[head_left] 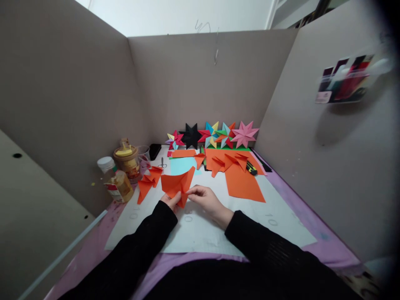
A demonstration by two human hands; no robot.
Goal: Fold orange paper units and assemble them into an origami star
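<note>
A partly folded sheet of orange paper (176, 182) is held up over the white board in front of me. My left hand (171, 201) pinches its lower part, thumb on the near side. At the paper's right edge, the fingers of my right hand (208, 201) are closed on a fold. Folded orange paper pieces (150, 181) lie to the left of my hands. More folded pieces (218, 165) rest at the back right, on and beside flat orange sheets (243, 186).
Finished paper stars (245, 134) lean along the back wall. At the left stand a glue bottle (116, 182), a pot (127, 161) and a clear cup (143, 153). Small scissors (162, 163) lie behind. A yellow-black cutter (251, 168) is at right. Partition walls enclose three sides.
</note>
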